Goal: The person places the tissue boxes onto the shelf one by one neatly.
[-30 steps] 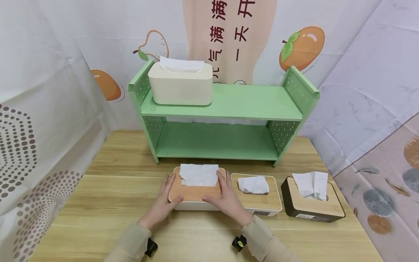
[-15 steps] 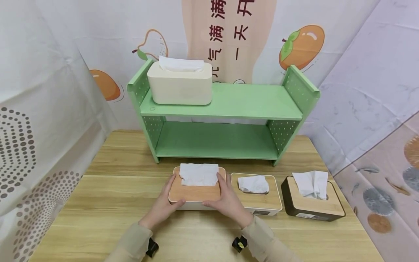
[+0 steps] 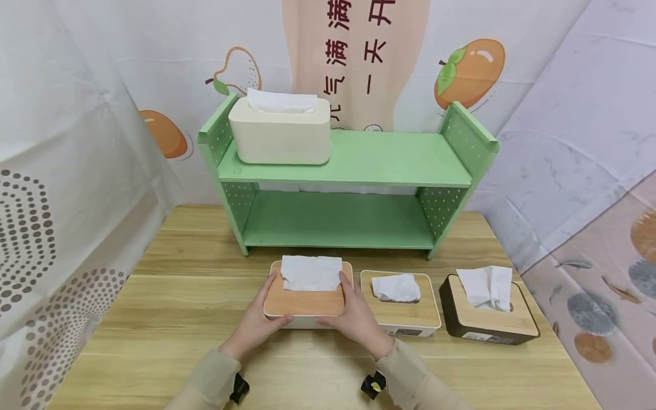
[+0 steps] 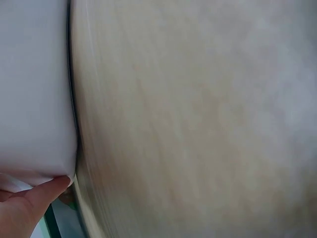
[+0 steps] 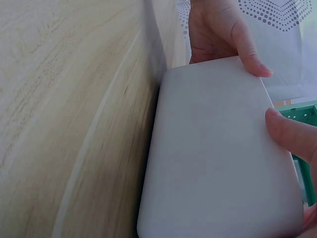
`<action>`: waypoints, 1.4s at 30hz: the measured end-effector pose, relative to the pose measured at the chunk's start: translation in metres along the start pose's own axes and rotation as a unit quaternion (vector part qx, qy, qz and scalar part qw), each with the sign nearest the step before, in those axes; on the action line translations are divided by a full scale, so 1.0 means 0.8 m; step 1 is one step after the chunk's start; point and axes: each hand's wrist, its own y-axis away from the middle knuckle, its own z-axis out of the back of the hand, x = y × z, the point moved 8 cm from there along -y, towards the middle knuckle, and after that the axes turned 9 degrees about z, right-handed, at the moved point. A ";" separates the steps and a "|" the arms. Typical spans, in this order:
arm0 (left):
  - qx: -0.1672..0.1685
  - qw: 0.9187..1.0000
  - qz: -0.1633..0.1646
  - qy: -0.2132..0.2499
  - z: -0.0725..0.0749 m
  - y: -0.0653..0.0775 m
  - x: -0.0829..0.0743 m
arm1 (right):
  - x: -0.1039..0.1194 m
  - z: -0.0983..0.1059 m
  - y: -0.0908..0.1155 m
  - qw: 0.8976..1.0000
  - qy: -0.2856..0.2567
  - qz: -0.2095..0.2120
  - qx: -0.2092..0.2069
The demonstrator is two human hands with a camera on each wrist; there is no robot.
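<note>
On the wooden table (image 3: pixel 195 319), directly in front of the green shelf (image 3: pixel 400 156) and a little to the left of its middle, stands the white tissue box (image 3: pixel 302 306) with a light wooden lid. A white tissue (image 3: pixel 311 274) comes out of the lid at the side toward the shelf. The person's left hand (image 3: pixel 254 323) grips the box at its left end and the right hand (image 3: pixel 356 316) at its right end. Each hand is spread only so much as the box corner demands: the thumbs press at the upper front edge, while the other fingers bend along the ends, where they are partly hidden. How firmly they squeeze, one cannot tell.

In front of the shelf's right part is a smaller white box (image 3: pixel 397 310) with a wooden lid, just beside the right hand. A black box (image 3: pixel 492 330) stands in front of the shelf, beyond its right foot. On the shelf's upper level, at the left end, sits a cream tissue box (image 3: pixel 282 136).
</note>
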 end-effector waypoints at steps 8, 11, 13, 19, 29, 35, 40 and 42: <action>-0.007 1.000 -0.005 0.008 0.002 0.000 0.000 | 0.003 0.000 -0.001 1.000 -0.006 0.005 -0.016; -0.009 1.000 -0.008 0.007 0.003 0.002 0.000 | 0.002 -0.002 -0.001 1.000 -0.012 0.003 -0.017; -0.011 1.000 -0.008 0.006 0.004 0.003 0.000 | 0.002 -0.003 -0.001 1.000 -0.014 0.002 -0.019; -0.015 1.000 -0.020 0.019 0.012 0.006 -0.011 | 0.013 0.006 -0.003 0.999 -0.013 0.026 -0.037; -0.077 0.995 -0.060 -0.007 0.035 0.010 -0.045 | 0.032 0.034 0.000 0.993 -0.012 0.062 -0.097; -0.090 0.993 -0.074 -0.011 0.041 0.010 -0.067 | 0.043 0.057 0.001 0.990 -0.016 0.074 -0.123; -0.088 0.991 -0.096 -0.002 0.047 0.012 -0.103 | 0.057 0.090 0.002 0.983 0.004 0.083 -0.164; -0.093 0.989 -0.118 -0.003 0.051 0.013 -0.122 | 0.065 0.107 0.003 0.977 0.013 0.101 -0.189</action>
